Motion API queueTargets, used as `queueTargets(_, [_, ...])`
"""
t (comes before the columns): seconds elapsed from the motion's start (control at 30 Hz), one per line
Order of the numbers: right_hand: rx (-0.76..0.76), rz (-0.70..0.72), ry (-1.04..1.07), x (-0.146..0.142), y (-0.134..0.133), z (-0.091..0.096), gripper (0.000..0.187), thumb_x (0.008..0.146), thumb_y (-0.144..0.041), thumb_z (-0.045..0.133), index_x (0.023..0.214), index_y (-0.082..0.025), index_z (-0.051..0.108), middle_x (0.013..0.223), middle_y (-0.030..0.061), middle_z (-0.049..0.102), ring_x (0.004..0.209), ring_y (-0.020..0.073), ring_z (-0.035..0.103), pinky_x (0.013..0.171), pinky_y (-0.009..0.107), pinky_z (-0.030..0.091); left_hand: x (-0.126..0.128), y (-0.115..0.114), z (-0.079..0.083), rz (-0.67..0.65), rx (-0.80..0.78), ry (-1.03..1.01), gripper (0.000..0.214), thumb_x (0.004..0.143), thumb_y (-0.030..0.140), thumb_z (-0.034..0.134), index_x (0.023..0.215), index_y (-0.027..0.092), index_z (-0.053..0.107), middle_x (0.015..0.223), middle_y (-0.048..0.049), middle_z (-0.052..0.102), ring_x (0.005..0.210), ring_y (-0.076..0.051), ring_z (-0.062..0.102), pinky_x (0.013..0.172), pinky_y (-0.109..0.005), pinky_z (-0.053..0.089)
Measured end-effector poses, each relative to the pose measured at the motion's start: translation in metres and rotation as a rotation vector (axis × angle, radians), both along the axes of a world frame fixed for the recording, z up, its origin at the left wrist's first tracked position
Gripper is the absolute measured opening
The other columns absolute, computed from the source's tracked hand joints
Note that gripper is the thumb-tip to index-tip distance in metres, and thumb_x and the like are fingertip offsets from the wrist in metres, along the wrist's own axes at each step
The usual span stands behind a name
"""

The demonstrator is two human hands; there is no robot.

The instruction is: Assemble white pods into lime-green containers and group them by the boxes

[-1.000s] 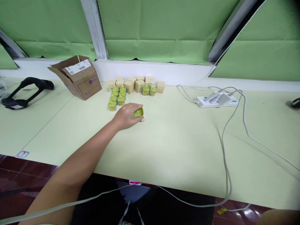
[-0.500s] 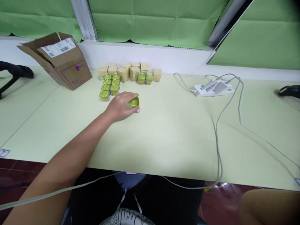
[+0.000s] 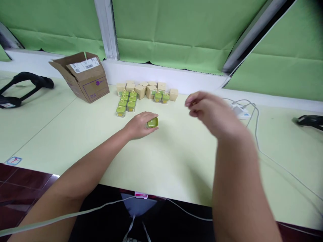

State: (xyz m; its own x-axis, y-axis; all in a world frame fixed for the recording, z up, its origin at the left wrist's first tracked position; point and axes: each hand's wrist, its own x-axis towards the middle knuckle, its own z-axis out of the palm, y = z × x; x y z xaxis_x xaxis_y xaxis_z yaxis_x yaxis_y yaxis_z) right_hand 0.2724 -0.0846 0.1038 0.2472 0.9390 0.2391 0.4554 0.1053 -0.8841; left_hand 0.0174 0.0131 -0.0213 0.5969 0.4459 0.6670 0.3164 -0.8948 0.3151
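Note:
My left hand (image 3: 139,126) is closed around a small container with a green lid (image 3: 152,122). It is tipped so that the lid faces right, over the middle of the table. My right hand (image 3: 210,112) is raised to the right, smeared by motion. Its fingers look bent towards each other, and whether anything is between them cannot be made out. Behind my left hand, several small clear containers with green lids (image 3: 121,111) stand in two rows. Two more like them (image 3: 157,97) stand to the right, in front of several small brown cardboard boxes (image 3: 151,91).
An open cardboard carton (image 3: 94,89) leans at the back left, beside a black stand (image 3: 37,80). A white power strip (image 3: 243,114) with grey cables lies behind my right forearm. Another black object (image 3: 311,121) is at the right edge. A cable (image 3: 75,212) crosses my left forearm.
My right hand has come into view from the right. My left hand still grips the container; a small white thing by its thumb no longer shows. The view has shifted.

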Motion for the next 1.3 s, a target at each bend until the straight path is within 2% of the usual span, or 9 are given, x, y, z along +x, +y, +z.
queueTargets(0.1, [-0.237,-0.057,0.024,-0.015,0.027,-0.047,0.019,0.076,-0.009,0.058,0.076,-0.021,0.071,0.080,0.0036,0.071,0.065,0.0163,0.058,0.069,0.036,0.056,0.004,-0.001,-0.003,-0.040,-0.008,-0.004,0.044,0.096,0.033,0.081,0.136,0.015,0.071,0.128,-0.0147,0.079,0.123,-0.028,0.076,0.109,-0.044,0.063])
queueTargets(0.2, [-0.222,0.065,-0.040,-0.016,0.044,-0.089,0.023,0.074,-0.009,0.061,0.086,-0.021,0.077,0.089,0.0053,0.077,0.081,0.0202,0.069,0.088,0.043,0.061,0.007,-0.001,-0.006,-0.028,-0.025,0.004,0.044,0.096,0.034,0.080,0.136,0.018,0.070,0.127,-0.0136,0.079,0.122,-0.028,0.076,0.107,-0.045,0.063])
queueTargets(0.33, [-0.134,0.101,0.068,-0.015,0.048,-0.111,0.022,0.079,-0.018,0.071,0.100,-0.020,0.077,0.090,0.0066,0.081,0.092,0.0245,0.080,0.095,0.047,0.065,0.008,0.001,-0.008,-0.003,-0.046,0.008,0.045,0.096,0.035,0.080,0.136,0.019,0.071,0.126,-0.0127,0.079,0.120,-0.028,0.076,0.106,-0.045,0.063])
queueTargets(0.53, [0.062,-0.014,0.130,-0.027,0.050,-0.108,0.015,0.082,-0.028,0.077,0.096,-0.022,0.076,0.098,0.0059,0.082,0.097,0.0250,0.082,0.099,0.046,0.065,0.008,0.002,-0.010,0.015,-0.071,0.026,0.047,0.093,0.034,0.081,0.136,0.017,0.071,0.128,-0.0134,0.079,0.121,-0.029,0.076,0.106,-0.044,0.062])
queueTargets(0.67, [0.184,-0.100,0.091,-0.038,0.043,-0.098,0.017,0.083,-0.034,0.077,0.096,-0.023,0.080,0.096,0.0050,0.082,0.089,0.0220,0.077,0.091,0.041,0.066,0.010,0.000,-0.010,0.009,-0.088,0.030,0.048,0.092,0.034,0.081,0.136,0.017,0.071,0.129,-0.0137,0.079,0.120,-0.029,0.076,0.107,-0.044,0.061])
queueTargets(0.87, [0.293,-0.037,0.203,-0.056,0.032,-0.081,0.017,0.082,-0.038,0.079,0.090,-0.023,0.074,0.087,0.0024,0.079,0.077,0.0179,0.074,0.082,0.037,0.067,0.013,-0.006,-0.004,0.020,-0.076,-0.022,0.048,0.090,0.031,0.081,0.135,0.017,0.071,0.128,-0.0137,0.080,0.119,-0.030,0.077,0.107,-0.045,0.061])
queueTargets(0.97, [0.275,0.006,0.231,-0.059,0.027,-0.074,0.019,0.078,-0.038,0.083,0.088,-0.022,0.076,0.086,0.0022,0.080,0.077,0.0181,0.075,0.084,0.039,0.068,0.014,-0.007,0.001,0.039,-0.098,-0.046,0.048,0.089,0.031,0.081,0.133,0.016,0.072,0.129,-0.0136,0.080,0.119,-0.030,0.077,0.107,-0.045,0.061])
queueTargets(1.1, [0.159,0.054,0.228,-0.057,0.019,-0.070,0.028,0.070,-0.035,0.090,0.092,-0.020,0.082,0.085,0.0037,0.083,0.082,0.0209,0.078,0.087,0.040,0.067,0.012,-0.007,0.005,0.064,-0.134,-0.090,0.048,0.088,0.031,0.080,0.133,0.016,0.072,0.133,-0.0134,0.079,0.120,-0.029,0.076,0.108,-0.044,0.060])
queueTargets(1.3, [0.062,0.109,0.238,-0.052,0.019,-0.081,0.033,0.065,-0.035,0.093,0.093,-0.019,0.085,0.088,0.0063,0.085,0.088,0.0241,0.081,0.087,0.041,0.067,0.012,-0.006,0.005,0.037,-0.107,-0.097,0.044,0.088,0.027,0.078,0.131,0.018,0.072,0.130,-0.0123,0.079,0.119,-0.028,0.076,0.106,-0.043,0.059])
